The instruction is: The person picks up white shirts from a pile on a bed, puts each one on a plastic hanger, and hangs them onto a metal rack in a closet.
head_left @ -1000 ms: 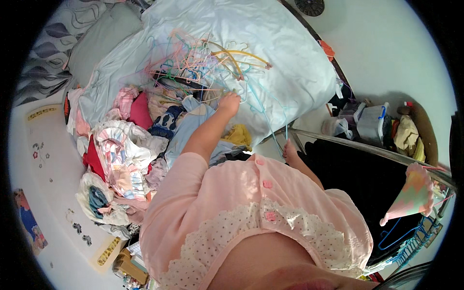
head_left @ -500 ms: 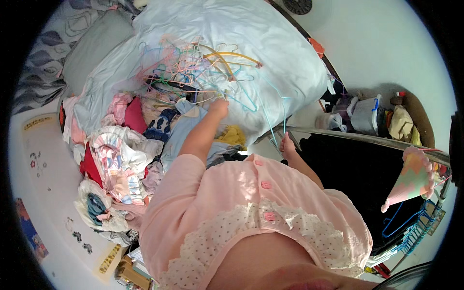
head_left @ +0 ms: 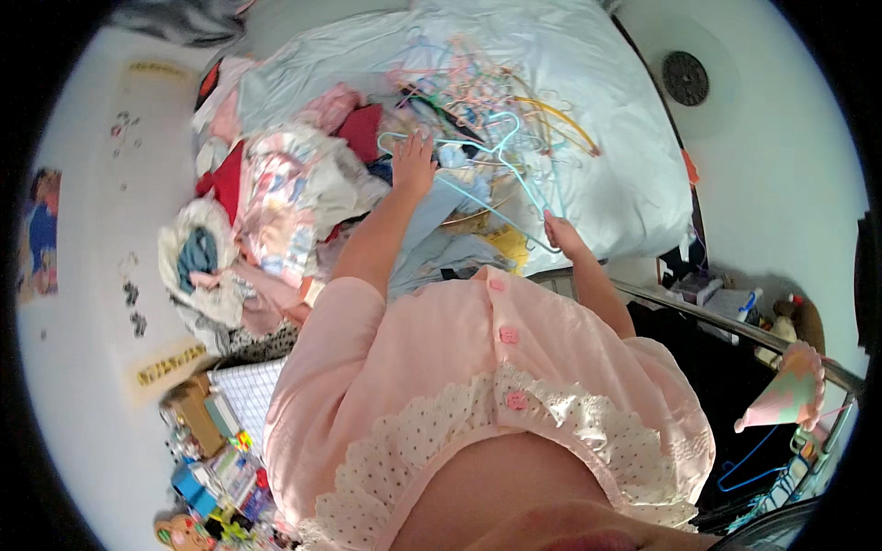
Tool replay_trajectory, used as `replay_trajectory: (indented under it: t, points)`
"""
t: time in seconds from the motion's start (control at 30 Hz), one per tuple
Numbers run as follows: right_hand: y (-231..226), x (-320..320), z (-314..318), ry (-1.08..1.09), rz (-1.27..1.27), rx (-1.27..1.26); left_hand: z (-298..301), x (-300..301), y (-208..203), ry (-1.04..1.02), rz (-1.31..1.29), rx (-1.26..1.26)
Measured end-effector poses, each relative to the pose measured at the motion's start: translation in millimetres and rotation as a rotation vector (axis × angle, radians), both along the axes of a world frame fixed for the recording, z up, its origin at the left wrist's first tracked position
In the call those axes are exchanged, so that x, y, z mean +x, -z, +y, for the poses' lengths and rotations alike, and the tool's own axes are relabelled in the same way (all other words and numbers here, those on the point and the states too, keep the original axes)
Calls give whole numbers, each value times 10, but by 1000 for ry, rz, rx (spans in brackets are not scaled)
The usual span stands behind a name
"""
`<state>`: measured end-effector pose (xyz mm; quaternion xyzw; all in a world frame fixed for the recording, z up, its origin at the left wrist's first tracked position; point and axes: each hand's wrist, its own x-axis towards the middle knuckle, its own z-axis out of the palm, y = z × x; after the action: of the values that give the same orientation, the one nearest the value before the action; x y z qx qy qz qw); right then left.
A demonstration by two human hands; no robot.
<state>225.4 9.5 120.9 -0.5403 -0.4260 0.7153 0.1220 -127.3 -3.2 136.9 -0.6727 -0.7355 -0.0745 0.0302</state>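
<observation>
My right hand is closed around one corner of a light blue clothes hanger, which lies slanted above the bed with its hook end towards the hanger heap. My left hand has its fingers stretched apart over the edge of the clothes pile, beside a dark red folded cloth and a light blue garment. A curved light blue piece shows by its fingertips; whether they touch it I cannot tell. Beyond both hands lies a tangled heap of coloured hangers, with a yellow-orange one at its right.
Crumpled clothes cover the bed's left side, some in a whitish plastic bag. Pale bedding stretches to the right. A metal rail with dark clothing stands at the right, a pink-green cone-shaped hat by it. Boxes crowd the lower left.
The view has swung leftward. My right hand has come from near the rail towards the bed with the light blue hanger. My left hand has left the hangers and its fingers have spread over the clothes.
</observation>
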Motion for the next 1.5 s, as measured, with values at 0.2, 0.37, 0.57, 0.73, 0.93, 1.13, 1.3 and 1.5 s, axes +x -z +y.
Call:
replay_trajectory:
  t: [0.2, 0.37, 0.57, 0.73, 0.93, 1.13, 1.3, 1.5]
  points:
    - [-365, -581, 176, -291, -8, 198, -727, -831, -360, -74, -13, 60]
    - [-628, -1104, 83, -422, -369, 972, -1295, -1082, -549, -82, -174, 52]
    - [-895, -2053, -372, -460, -236, 957, -1723, -976, -439, -122, -356, 34]
    - [-928, -2510, -686, -511, -228, 893, -1959, -1015, -310, -28, -434, -19]
    - [-349, -2226, -608, -447, -308, 749, -1846, -1031, -206, 12, -442, 118]
    - [-561, -1701, -599, -207, -136, 640, -1407, -741, -33, -42, -498, 95]
    - [-295, -1225, -309, 10, -380, 882, -902, -496, 226, 87, -579, -299]
    - [-101, -868, 132, -62, -547, 664, -351, -257, 705, -21, -599, -542]
